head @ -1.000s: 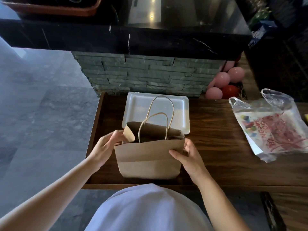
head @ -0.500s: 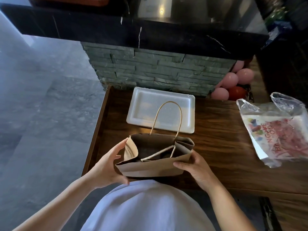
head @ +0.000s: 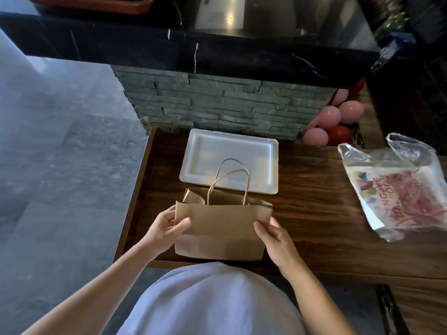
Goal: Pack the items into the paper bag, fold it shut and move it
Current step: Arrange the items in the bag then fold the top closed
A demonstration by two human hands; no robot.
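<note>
A brown paper bag (head: 222, 228) with twine handles stands upright near the front edge of the wooden table (head: 314, 213). Its mouth is nearly flat and both handles stick up. My left hand (head: 167, 226) pinches the bag's left edge, thumb on the front panel. My right hand (head: 273, 235) grips the bag's right edge. What lies inside the bag is hidden. Just behind the bag lies a white foam tray (head: 229, 160) with nothing on it.
A clear plastic bag with red print (head: 396, 187) lies on the table at the right. Pink and red balls (head: 333, 124) sit at the back right corner. A stone-clad counter (head: 217, 105) rises behind the table. The floor drops off to the left.
The bag was tilted toward me with its mouth wide; now it stands upright with its mouth pressed nearly flat. Both hands have shifted to its side edges.
</note>
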